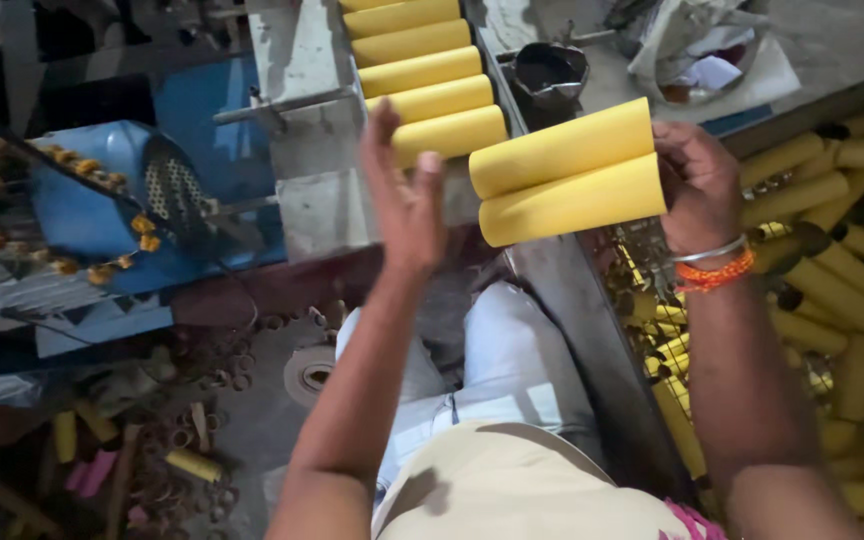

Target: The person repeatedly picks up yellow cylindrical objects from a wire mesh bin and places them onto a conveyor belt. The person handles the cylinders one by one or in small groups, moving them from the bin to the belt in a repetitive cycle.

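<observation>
My right hand (697, 185) grips the right ends of two yellow cardboard tubes (567, 170), held side by side and pointing left. My left hand (402, 195) is raised flat with fingers together, palm facing the tubes' free ends, a short gap away and holding nothing. Behind it, several more yellow tubes (422, 75) lie in a row on a grey metal chute (297, 90). A silver bangle and orange thread band (714, 268) circle my right wrist.
A large heap of yellow tubes (842, 300) fills a bin at right. A blue machine with a perforated guard (142, 190) stands at left. A small dark pot (549, 72) sits past the chute. Cardboard rings and scraps (192, 440) litter the floor.
</observation>
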